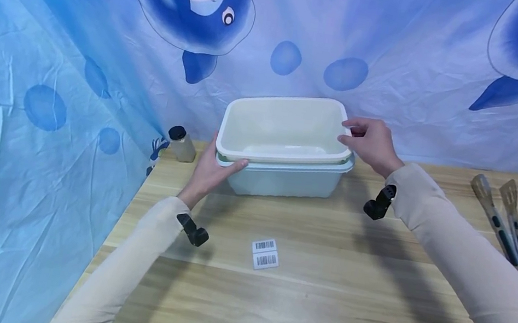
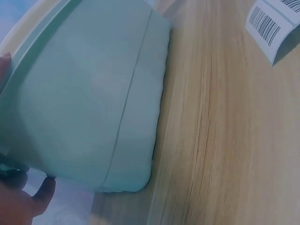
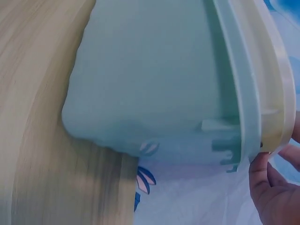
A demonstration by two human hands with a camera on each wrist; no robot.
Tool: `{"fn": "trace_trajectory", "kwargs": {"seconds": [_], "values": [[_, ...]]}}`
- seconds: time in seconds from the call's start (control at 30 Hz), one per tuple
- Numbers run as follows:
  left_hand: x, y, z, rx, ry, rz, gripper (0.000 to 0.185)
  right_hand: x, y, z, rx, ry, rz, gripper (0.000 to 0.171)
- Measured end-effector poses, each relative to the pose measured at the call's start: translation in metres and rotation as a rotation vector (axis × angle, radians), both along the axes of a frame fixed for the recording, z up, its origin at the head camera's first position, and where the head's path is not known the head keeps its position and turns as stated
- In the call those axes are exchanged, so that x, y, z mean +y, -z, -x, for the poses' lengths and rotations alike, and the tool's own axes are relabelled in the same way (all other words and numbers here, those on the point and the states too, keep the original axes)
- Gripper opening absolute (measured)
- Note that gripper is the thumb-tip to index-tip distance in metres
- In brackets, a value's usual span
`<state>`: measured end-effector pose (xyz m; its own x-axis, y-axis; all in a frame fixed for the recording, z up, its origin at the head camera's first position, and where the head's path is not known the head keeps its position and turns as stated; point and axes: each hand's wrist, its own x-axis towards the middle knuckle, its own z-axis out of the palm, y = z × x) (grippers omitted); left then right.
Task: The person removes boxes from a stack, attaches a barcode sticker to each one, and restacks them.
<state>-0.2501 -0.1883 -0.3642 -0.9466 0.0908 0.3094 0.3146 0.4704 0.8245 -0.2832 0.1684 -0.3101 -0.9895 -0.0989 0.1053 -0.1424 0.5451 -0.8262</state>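
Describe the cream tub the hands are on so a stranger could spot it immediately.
Start at the wooden table set against the blue dolphin cloth. At the table's far edge, both hands, left hand and right hand, grasp a stacked pair of rectangular tubs. The cream tub is the upper one, empty and nested inside the pale green tub.

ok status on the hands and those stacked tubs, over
Left hand grips the cream tub rim at its left end; right hand pinches the right rim. Cream tub nested in the green tub, on the table. Nothing in the way.
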Motion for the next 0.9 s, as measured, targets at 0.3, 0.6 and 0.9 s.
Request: {"fn": "trace_trajectory", "kwargs": {"seconds": [0.3,0.6,0.9], "values": [[-0.001,0.0,0.001,0.009,-0.014,-0.011,0.088,-0.005,-0.004,0.008,-0.119,0.068,0.161,0.042],[0.003,-0.004,-0.005,-0.043,-0.028,-0.056,0.085,-0.02,-0.013,0.016,-0.187,0.121,0.333,0.029],[0.013,-0.024,-0.022,-0.076,-0.02,-0.056,0.08,-0.024,-0.009,0.024,-0.231,0.165,0.459,0.016]]}}
